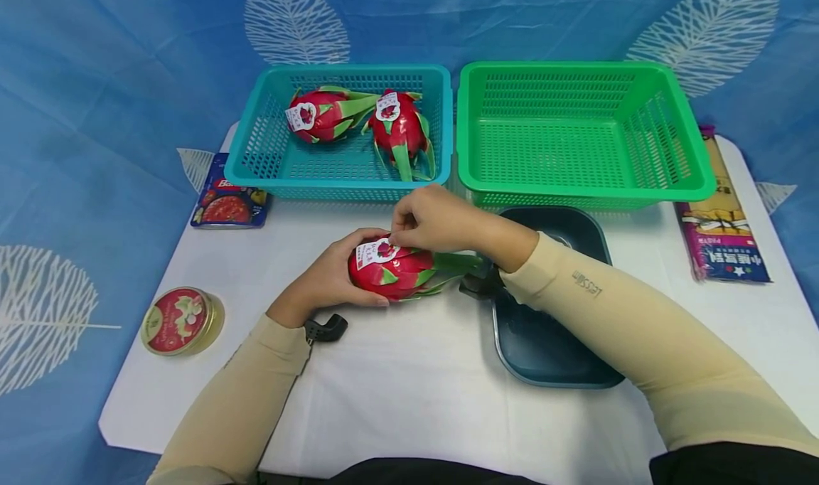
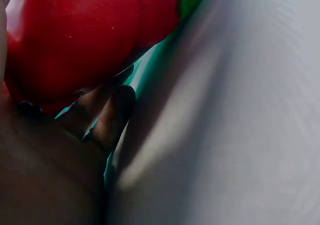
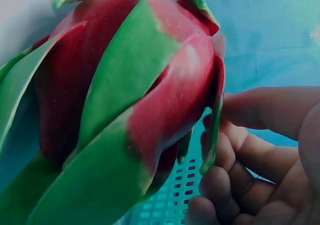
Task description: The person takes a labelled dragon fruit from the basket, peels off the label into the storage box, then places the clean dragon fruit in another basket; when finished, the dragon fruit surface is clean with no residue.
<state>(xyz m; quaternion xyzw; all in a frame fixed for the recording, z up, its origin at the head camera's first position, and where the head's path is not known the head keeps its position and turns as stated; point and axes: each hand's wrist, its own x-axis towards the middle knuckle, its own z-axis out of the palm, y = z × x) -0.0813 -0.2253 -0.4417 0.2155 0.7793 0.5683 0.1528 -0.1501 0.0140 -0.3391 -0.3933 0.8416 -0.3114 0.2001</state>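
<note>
A red dragon fruit (image 1: 398, 273) with green leafy scales lies on the white table, its tail pointing right. My left hand (image 1: 342, 270) grips its rounded left end, the thumb along the near side. At the fruit's top, my right hand (image 1: 435, 218) has its fingers curled and pinches the edge of a white sticker (image 1: 370, 254). In the right wrist view the thumb and fingertips meet close beside the red skin (image 3: 190, 85); the fruit hides most of the sticker there. The left wrist view shows the fruit (image 2: 80, 40) against my left palm.
Behind, a blue basket (image 1: 333, 192) holds two stickered dragon fruits (image 1: 326, 119); a green basket (image 1: 582, 193) stands beside it. A dark basin (image 1: 550, 364) sits under my right forearm. A round tin (image 1: 179, 321) and blue pouch (image 1: 230, 193) lie left, a pasta packet (image 1: 723, 222) right.
</note>
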